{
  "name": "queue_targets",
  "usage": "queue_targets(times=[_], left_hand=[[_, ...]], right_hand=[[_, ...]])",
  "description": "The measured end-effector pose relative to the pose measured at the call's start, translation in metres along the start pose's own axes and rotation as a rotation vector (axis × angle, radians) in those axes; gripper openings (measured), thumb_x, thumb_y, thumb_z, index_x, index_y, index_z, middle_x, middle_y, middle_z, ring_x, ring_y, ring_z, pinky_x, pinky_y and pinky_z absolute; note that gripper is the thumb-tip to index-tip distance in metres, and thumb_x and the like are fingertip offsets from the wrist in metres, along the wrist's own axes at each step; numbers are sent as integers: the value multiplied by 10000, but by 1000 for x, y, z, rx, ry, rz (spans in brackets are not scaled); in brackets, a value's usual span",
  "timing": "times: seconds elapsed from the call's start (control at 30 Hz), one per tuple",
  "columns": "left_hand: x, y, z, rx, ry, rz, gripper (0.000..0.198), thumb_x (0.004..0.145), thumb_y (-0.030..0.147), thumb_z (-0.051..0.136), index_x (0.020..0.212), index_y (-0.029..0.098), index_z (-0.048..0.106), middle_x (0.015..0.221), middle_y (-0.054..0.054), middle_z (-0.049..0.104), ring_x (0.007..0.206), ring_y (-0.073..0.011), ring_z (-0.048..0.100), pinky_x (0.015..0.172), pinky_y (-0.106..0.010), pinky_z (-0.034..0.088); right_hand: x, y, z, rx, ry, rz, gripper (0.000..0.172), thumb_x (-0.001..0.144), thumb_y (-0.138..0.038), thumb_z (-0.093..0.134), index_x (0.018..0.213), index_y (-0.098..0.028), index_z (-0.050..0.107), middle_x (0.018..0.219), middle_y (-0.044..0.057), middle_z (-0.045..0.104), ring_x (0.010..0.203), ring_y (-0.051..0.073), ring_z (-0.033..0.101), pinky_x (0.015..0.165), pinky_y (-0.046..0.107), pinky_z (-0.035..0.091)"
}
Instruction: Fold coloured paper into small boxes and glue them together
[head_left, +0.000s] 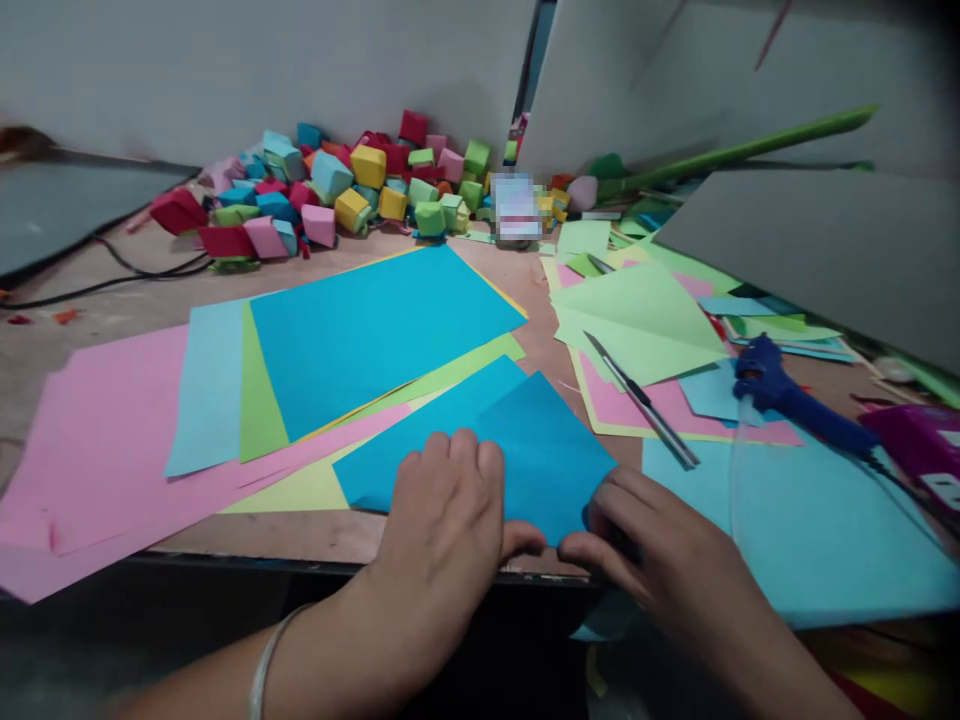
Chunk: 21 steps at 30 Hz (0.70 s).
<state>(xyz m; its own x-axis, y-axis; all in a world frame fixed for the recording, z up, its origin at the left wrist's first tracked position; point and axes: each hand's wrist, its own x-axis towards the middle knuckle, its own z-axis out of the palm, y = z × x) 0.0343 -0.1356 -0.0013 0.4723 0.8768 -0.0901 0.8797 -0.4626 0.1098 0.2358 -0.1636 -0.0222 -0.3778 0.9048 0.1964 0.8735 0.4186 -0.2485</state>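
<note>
A blue sheet of paper (pixel 540 440) with a folded-over part lies at the table's front edge. My left hand (pixel 454 500) presses down on its near part, the fingers bent and close together, thumb stretched to the right along the edge. At the sheet's right corner my right hand (pixel 652 530) has its fingers curled in and closed on the paper. Something dark shows beneath those fingers, and I cannot make out what it is. Both thumbs point towards each other near the front edge.
Left of my hands lie overlapping blue (pixel 375 340), pink (pixel 112 440) and green sheets. Several coloured paper boxes (pixel 352 190) are heaped behind. To the right are a craft knife (pixel 641 400) on pale green paper (pixel 652 315), a blue glue gun (pixel 802 395) and a light blue sheet (pixel 847 540).
</note>
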Motion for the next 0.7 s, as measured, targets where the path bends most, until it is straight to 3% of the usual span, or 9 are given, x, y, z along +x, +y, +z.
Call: queue_targets(times=[0.13, 0.23, 0.33, 0.47, 0.57, 0.63, 0.7], left_hand=[[-18, -34, -1, 91, 38, -83, 446, 809, 604, 609, 810, 165, 530, 791, -60, 524, 737, -255, 511, 617, -375, 444], [-34, -59, 2, 130, 91, -64, 453, 795, 612, 619, 784, 170, 521, 776, -54, 498, 713, -247, 491, 604, -365, 417], [-50, -89, 3, 88, 90, -55, 411, 891, 574, 515, 797, 174, 530, 824, -67, 517, 723, -230, 494, 620, -351, 406], [-69, -114, -7, 56, 73, -77, 504, 895, 665, 398, 754, 197, 520, 788, -52, 525, 687, -218, 499, 611, -349, 407], [-71, -96, -15, 13, 205, -43, 509, 897, 649, 418, 960, 176, 594, 979, -123, 601, 860, -282, 574, 715, -413, 461], [-62, -68, -14, -83, 337, 226, 476, 940, 590, 391, 1120, 196, 589, 1211, -125, 612, 1125, -281, 554, 914, -411, 455], [-48, -37, -5, -165, 379, 474, 659, 932, 657, 271, 1331, 182, 495, 1433, -83, 519, 1400, -257, 335, 1133, -411, 297]], right_hand=[[1, 1, 0, 14, 17, -4, 468, 956, -571, 396, 666, -209, 452, 666, -7, 510, 574, 120, 501, 492, 247, 323], [1, 1, 1, 23, 1, 7, 470, 954, -577, 392, 671, -207, 452, 673, -8, 506, 570, 115, 496, 492, 243, 324], [1, 0, 0, 27, -21, 22, 465, 955, -572, 389, 677, -204, 455, 686, -7, 506, 580, 116, 499, 497, 242, 327], [2, 1, -1, 35, -32, 21, 477, 952, -583, 384, 671, -203, 450, 673, -10, 500, 576, 116, 497, 494, 238, 331], [2, 2, -1, 37, -62, 35, 488, 945, -595, 386, 667, -202, 462, 670, -11, 508, 564, 114, 495, 491, 236, 337], [2, 4, -1, 41, -63, 33, 501, 940, -607, 385, 659, -202, 474, 669, -6, 519, 563, 117, 501, 490, 239, 346], [2, 5, 0, 56, -54, 29, 500, 957, -594, 360, 682, -203, 506, 692, 7, 546, 584, 123, 526, 502, 239, 371]])
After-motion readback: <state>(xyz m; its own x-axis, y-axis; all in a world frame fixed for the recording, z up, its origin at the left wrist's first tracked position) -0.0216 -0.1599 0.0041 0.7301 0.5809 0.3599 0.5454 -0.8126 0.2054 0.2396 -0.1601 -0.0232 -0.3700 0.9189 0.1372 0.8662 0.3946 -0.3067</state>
